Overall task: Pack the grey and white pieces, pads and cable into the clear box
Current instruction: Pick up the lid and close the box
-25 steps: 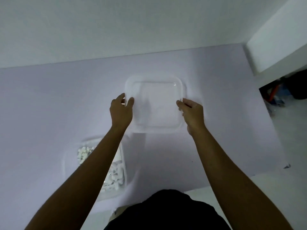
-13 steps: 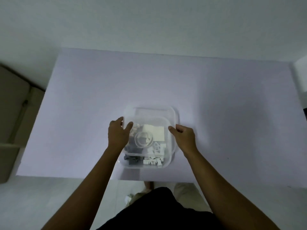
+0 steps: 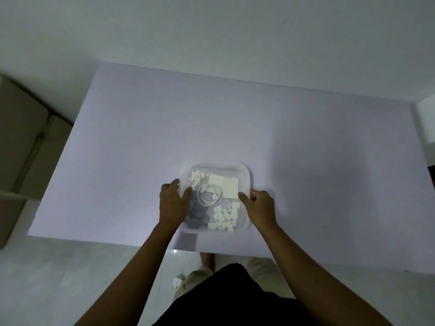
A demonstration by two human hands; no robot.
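Note:
The clear box (image 3: 246, 175) sits near the front edge of the lilac table (image 3: 164, 125), with a clear lid lying on top of it. Through the lid I see white pieces (image 3: 196, 178) at the back left and a white pad (image 3: 226, 185) at the back right. A coiled white cable (image 3: 209, 195) lies in the middle. Grey pieces (image 3: 196, 216) are at the front left and more white pieces (image 3: 224, 216) at the front right. My left hand (image 3: 174, 203) grips the left edge, thumb on top. My right hand (image 3: 259, 204) grips the right edge with curled fingers.
A beige cushioned seat (image 3: 21, 149) stands to the left of the table. A white block (image 3: 426, 123) shows at the right edge of the view. The table's front edge runs just below the box, with pale floor beyond it.
Both hands brought the clear lid from further out on the table back over the box and lowered it on. The view swung with them.

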